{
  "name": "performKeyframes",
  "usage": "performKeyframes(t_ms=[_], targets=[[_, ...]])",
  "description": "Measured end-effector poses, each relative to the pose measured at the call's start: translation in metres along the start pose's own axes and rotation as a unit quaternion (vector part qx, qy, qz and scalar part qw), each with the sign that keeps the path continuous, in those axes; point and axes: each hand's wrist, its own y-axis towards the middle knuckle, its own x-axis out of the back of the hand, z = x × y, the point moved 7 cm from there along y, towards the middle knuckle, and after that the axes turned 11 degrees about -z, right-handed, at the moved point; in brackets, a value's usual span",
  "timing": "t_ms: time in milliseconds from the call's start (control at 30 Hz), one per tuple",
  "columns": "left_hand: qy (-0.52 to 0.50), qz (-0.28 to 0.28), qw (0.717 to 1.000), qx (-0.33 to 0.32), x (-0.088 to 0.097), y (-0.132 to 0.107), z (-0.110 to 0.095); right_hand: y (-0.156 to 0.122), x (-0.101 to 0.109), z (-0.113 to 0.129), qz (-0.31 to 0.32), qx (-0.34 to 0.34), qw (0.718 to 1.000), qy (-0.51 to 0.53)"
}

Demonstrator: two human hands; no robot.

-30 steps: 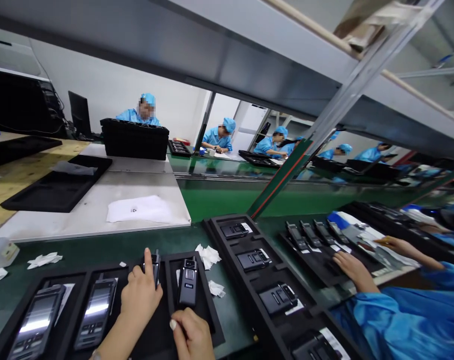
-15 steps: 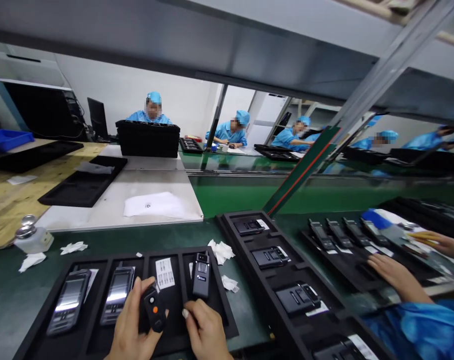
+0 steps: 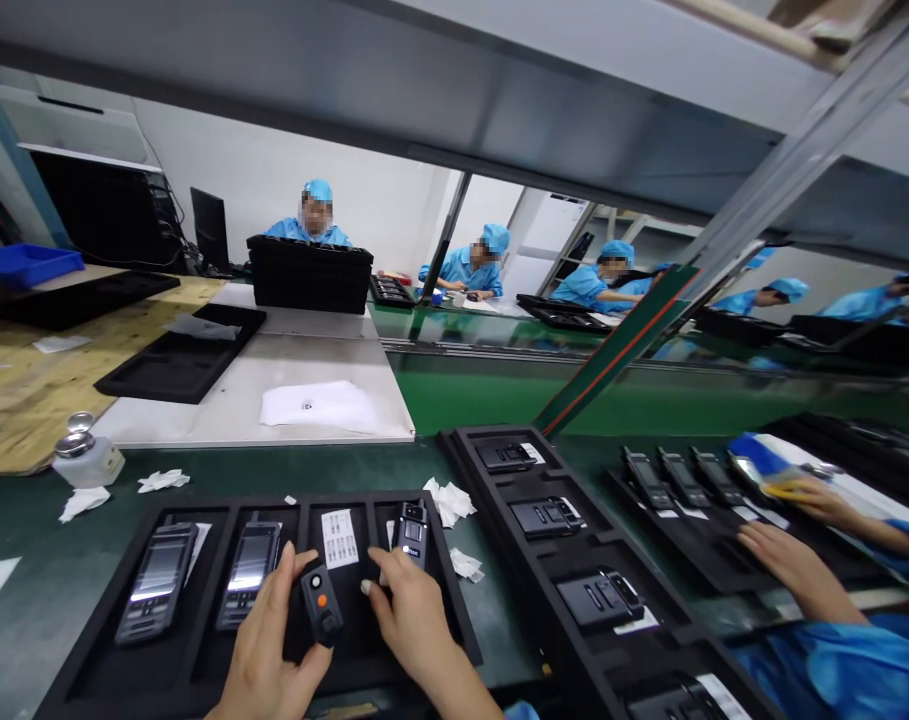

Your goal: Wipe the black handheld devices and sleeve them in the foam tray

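My left hand [image 3: 268, 648] grips a small black handheld device [image 3: 321, 605] with an orange button, held above a black foam tray [image 3: 71, 670]. Just right of it, my right hand [image 3: 409, 620] rests on the tray with its fingers curled and the thumb pointing at the device; nothing shows in it. The tray holds two phone-like units [image 3: 158, 581] in its left slots. A white label [image 3: 339, 538] lies in the third slot. A small black radio [image 3: 411, 533] stands in the fourth, just above my right hand.
A second long black tray [image 3: 574, 560] of devices runs to the right. A co-worker's hands [image 3: 791, 560] in blue sleeves work on another tray at the right. White wipes [image 3: 446, 498] and a solvent bottle [image 3: 86, 462] lie on the green belt. Several people sit across the line.
My left hand lifted the device out of the third slot and turned it until the orange button faces up. My right hand slid up beside it. The view dropped and shifted left.
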Motion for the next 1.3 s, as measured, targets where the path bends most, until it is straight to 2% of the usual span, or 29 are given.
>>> performKeyframes(t_ms=[133,267,400,500,600,700,800,867,967,1033,1100,1133,1200,1300], targets=[[0.021,0.02,0.999,0.033,0.006,0.001,0.005,0.048,-0.01,0.022,0.101,0.035,0.987,-0.119],[0.023,0.005,0.999,0.024,0.019,0.001,0.008,0.081,-0.024,0.033,0.132,0.055,0.978,-0.154],[0.079,-0.031,0.996,-0.018,0.04,0.001,0.016,0.092,-0.032,0.036,0.148,0.052,0.973,-0.17],[0.151,-0.021,0.987,-0.053,0.052,0.001,0.024,0.095,-0.033,0.036,0.148,0.039,0.974,-0.165],[0.169,0.002,0.985,-0.028,0.057,0.001,0.037,0.094,-0.034,0.036,0.139,0.023,0.978,-0.156],[0.099,0.034,0.993,0.049,0.049,-0.001,0.051,0.092,-0.036,0.035,0.126,0.004,0.982,-0.138],[-0.021,0.079,0.986,0.145,0.031,-0.003,0.061,0.091,-0.033,0.034,0.106,-0.02,0.989,-0.097],[-0.102,0.137,0.962,0.212,0.013,-0.005,0.064,0.088,-0.025,0.032,0.098,-0.031,0.994,-0.045],[-0.195,0.254,0.904,0.284,-0.014,-0.006,0.06,0.075,-0.01,0.033,0.116,-0.026,0.991,0.058],[-0.211,0.314,0.874,0.306,-0.029,-0.005,0.056,0.06,0.0,0.038,0.147,-0.015,0.974,0.169],[-0.194,0.352,0.857,0.323,-0.04,-0.004,0.057,0.044,0.009,0.045,0.17,-0.013,0.95,0.263],[-0.184,0.362,0.853,0.329,-0.045,-0.003,0.059,0.038,0.013,0.047,0.173,-0.019,0.943,0.285],[-0.172,0.362,0.856,0.327,-0.051,-0.003,0.066,0.034,0.016,0.048,0.16,-0.041,0.952,0.256],[-0.133,0.296,0.902,0.285,-0.038,-0.002,0.082,0.043,0.012,0.047,0.134,-0.07,0.974,0.169]])
